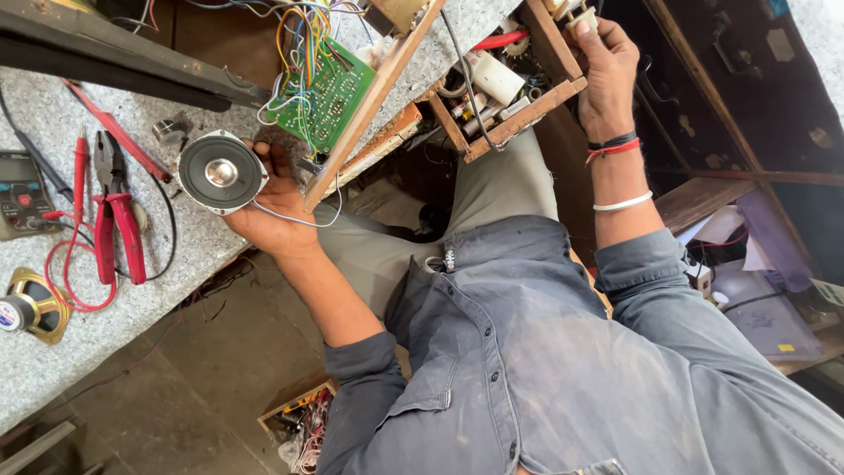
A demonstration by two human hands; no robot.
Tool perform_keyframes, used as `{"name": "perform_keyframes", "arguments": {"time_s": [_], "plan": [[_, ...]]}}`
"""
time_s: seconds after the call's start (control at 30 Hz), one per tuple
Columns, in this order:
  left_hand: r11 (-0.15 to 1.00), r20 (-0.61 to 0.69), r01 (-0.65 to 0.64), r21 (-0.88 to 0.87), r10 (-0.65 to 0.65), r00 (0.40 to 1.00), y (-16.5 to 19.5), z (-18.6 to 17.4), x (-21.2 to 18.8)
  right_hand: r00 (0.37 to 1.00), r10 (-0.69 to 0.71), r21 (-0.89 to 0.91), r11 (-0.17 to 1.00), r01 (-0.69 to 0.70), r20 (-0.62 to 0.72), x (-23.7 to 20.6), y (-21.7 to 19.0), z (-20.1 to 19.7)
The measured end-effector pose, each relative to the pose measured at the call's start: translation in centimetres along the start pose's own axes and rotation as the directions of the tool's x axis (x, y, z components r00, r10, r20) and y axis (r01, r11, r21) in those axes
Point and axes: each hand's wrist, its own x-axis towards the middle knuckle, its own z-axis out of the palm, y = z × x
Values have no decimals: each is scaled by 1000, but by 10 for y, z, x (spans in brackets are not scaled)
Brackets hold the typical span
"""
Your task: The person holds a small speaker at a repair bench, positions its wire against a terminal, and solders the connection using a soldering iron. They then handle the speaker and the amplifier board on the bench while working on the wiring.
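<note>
My left hand (274,207) holds a small round speaker (220,171) with a grey cone at the edge of the speckled stone worktop (88,352). A thin white wire runs from the speaker toward a green circuit board (323,92) with a bundle of coloured wires, mounted by a wooden frame strip (376,92). My right hand (607,75), with bands on its wrist, reaches over a wooden parts box (527,113). Its fingers pinch a small cream part (578,16) at the frame's top edge.
Red-handled pliers (119,220), a red probe with coiled red leads (79,180) and a multimeter (22,193) lie on the worktop at left. A gold-framed speaker (31,303) sits near the left edge. A box of wires (299,422) stands on the floor below.
</note>
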Motion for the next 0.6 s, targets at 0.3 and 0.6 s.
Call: {"name": "perform_keyframes", "arguments": {"time_s": [0.3,0.6], "plan": [[999,-23,7,38,-6,1000,-2,1,2,999,16,-30,999,-17,-51,14,-3,8],[999,-23,5,33,-4,1000,-2,-6,7,999,15,-26,1000,-16,-45,22,-1,6]]}}
